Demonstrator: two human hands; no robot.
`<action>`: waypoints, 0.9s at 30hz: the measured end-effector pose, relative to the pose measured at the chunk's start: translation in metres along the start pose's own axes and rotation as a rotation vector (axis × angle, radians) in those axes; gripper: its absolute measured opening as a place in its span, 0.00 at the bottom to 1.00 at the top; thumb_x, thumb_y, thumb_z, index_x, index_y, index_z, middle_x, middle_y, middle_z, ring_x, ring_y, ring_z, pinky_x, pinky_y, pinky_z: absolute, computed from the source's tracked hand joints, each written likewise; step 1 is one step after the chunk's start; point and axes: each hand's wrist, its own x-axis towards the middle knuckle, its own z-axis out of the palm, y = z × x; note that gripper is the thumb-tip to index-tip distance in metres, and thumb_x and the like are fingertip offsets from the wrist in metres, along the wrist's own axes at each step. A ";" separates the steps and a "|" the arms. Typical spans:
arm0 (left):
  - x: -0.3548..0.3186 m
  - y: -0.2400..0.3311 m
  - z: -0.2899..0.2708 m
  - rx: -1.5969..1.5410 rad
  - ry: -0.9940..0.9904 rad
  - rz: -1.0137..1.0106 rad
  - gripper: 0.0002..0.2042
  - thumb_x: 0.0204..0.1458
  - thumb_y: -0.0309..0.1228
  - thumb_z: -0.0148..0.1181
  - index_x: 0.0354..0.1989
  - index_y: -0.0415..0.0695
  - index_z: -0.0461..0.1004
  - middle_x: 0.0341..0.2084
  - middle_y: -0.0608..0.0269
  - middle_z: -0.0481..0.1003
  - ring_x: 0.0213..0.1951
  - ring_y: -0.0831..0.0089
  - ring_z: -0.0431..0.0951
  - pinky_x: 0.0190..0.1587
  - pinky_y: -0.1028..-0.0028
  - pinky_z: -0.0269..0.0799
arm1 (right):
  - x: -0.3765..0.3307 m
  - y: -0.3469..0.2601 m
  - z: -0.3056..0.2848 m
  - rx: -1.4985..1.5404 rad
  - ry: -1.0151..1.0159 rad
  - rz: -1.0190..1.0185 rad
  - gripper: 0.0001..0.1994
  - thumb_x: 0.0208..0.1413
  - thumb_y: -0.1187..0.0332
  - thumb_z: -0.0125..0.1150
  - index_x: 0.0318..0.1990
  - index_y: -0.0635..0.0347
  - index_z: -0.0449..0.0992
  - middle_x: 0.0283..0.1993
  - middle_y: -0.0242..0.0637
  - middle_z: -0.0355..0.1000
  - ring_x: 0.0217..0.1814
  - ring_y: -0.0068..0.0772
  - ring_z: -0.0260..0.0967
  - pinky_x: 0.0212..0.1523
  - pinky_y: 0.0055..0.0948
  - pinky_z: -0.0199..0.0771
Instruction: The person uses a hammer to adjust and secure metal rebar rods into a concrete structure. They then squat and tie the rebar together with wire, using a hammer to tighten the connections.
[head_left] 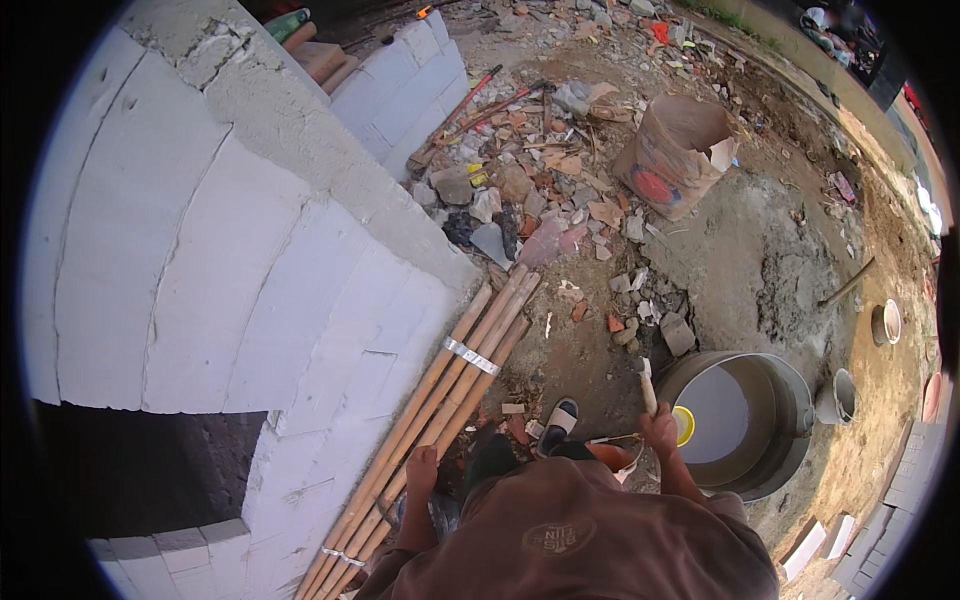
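Note:
My right hand [659,432] is closed round a pale wooden handle [648,388], which points up and away from me; what tool it belongs to does not show. Close beside that hand a round yellow plastic thing [684,426] sits at the near left rim of a wide metal drum [797,385], which holds greyish water [716,410]. My left hand [422,470] is a closed fist next to a bundle of bamboo poles [470,375]; anything inside it is hidden. Below me, partly covered by my body, is an orange bucket [612,457] with a wire handle.
A white block wall [230,260] with a dark opening rises on the left, the bamboo leaning along it. Ahead lie rubble [515,185] and an open paper sack [668,160]. Small buckets [836,397] stand right of the drum. Grey blocks [885,530] are stacked at the lower right.

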 end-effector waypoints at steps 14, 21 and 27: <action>0.202 0.027 0.117 0.235 -0.359 -0.338 0.20 0.53 0.47 0.49 0.32 0.41 0.79 0.32 0.42 0.76 0.41 0.50 0.76 0.44 0.56 0.69 | 0.214 0.014 -0.004 0.197 -0.121 0.382 0.13 0.47 0.63 0.61 0.32 0.68 0.74 0.20 0.37 0.69 0.17 0.30 0.68 0.17 0.31 0.69; 0.381 0.357 0.117 0.158 -0.313 0.034 0.21 0.55 0.46 0.50 0.47 0.41 0.73 0.39 0.46 0.76 0.43 0.51 0.76 0.46 0.61 0.70 | 0.304 -0.099 -0.097 0.131 -0.281 0.818 0.15 0.45 0.61 0.65 0.22 0.67 0.75 0.17 0.40 0.70 0.17 0.33 0.69 0.18 0.34 0.68; 0.441 0.586 0.076 -0.106 -0.244 0.202 0.21 0.55 0.47 0.52 0.45 0.39 0.73 0.38 0.48 0.76 0.42 0.55 0.77 0.45 0.64 0.69 | 0.378 -0.286 -0.195 0.113 -0.192 0.761 0.16 0.38 0.60 0.68 0.24 0.67 0.77 0.22 0.41 0.73 0.23 0.34 0.72 0.27 0.32 0.71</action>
